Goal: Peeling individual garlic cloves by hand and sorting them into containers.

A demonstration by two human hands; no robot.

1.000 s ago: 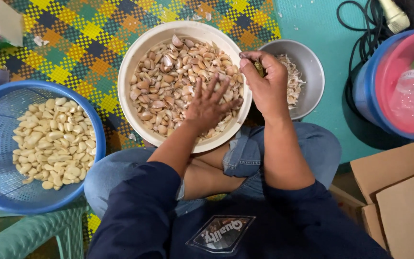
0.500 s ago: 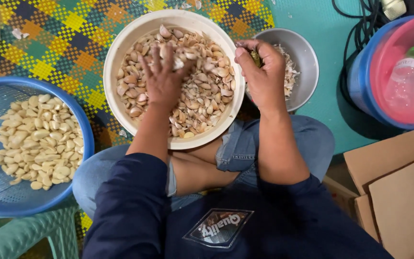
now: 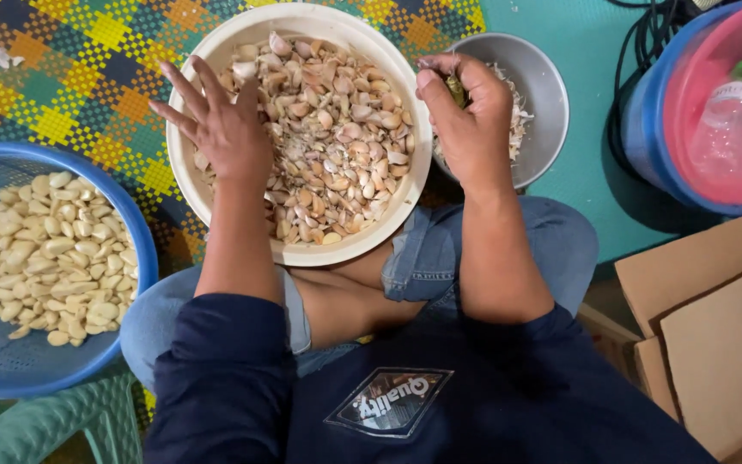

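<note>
A cream bowl point(image 3: 319, 17) rests on my lap, filled with unpeeled garlic cloves point(image 3: 337, 146). My left hand point(image 3: 229, 129) lies over the cloves at the bowl's left rim, fingers spread wide and holding nothing. My right hand point(image 3: 470, 120) is closed around a small greenish object point(image 3: 454, 88) that is mostly hidden in the fist. It hovers between the cream bowl and a metal bowl point(image 3: 547, 94) holding papery garlic skins point(image 3: 519, 112). A blue colander point(image 3: 135, 232) at my left holds peeled cloves point(image 3: 53, 249).
A checked woven mat point(image 3: 88, 60) lies under the bowls. A blue tub with a pink lid point(image 3: 714, 103) and a plastic bottle point(image 3: 727, 112) inside stands at the right, with dark cables point(image 3: 646, 26) beside it. Cardboard pieces point(image 3: 714, 318) lie lower right, a green plastic stool point(image 3: 45, 421) lower left.
My left hand has swept leftwards across the cloves, from the bowl's middle to its left rim, fingers still spread. My right hand has stayed closed by the metal bowl.
</note>
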